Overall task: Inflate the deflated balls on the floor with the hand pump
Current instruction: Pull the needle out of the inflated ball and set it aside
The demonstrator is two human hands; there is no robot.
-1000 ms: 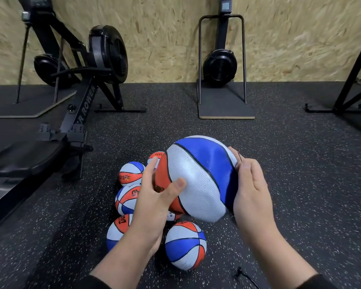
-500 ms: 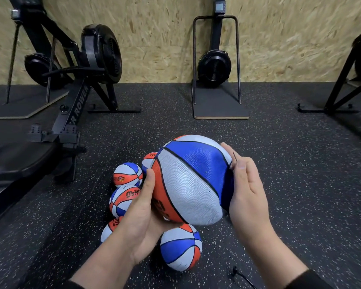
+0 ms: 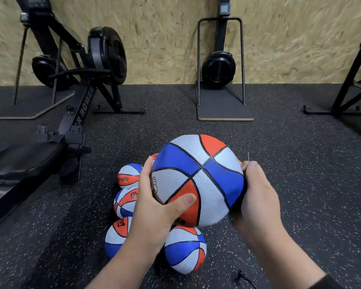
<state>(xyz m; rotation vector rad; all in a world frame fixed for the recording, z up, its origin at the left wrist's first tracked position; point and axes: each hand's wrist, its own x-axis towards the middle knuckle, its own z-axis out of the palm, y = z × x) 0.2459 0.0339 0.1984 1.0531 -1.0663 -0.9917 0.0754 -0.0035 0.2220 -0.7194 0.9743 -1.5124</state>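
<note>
A red, white and blue ball point(image 3: 198, 176) is held up between both hands above the floor. My left hand point(image 3: 154, 207) cups its left side, thumb pressed on a red panel. My right hand point(image 3: 256, 197) grips the right side, and a thin metal needle point(image 3: 248, 157) sticks up from between its fingers. Several smaller balls of the same colours lie on the floor below, among them one at the front point(image 3: 184, 250), one at the lower left point(image 3: 117, 234) and one farther back point(image 3: 128, 175). No pump body shows.
A black rowing machine point(image 3: 79, 113) stretches along the left. A fan machine on a flat board point(image 3: 221, 80) stands against the chipboard wall. Black frame legs point(image 3: 346, 94) stand at the right. A thin black cord point(image 3: 245, 279) lies on the speckled rubber floor near my right forearm.
The ball has been turned in my hands, so a seam crossing and a red top panel now face me. My left thumb has shifted onto the lower red panel. The needle now shows.
</note>
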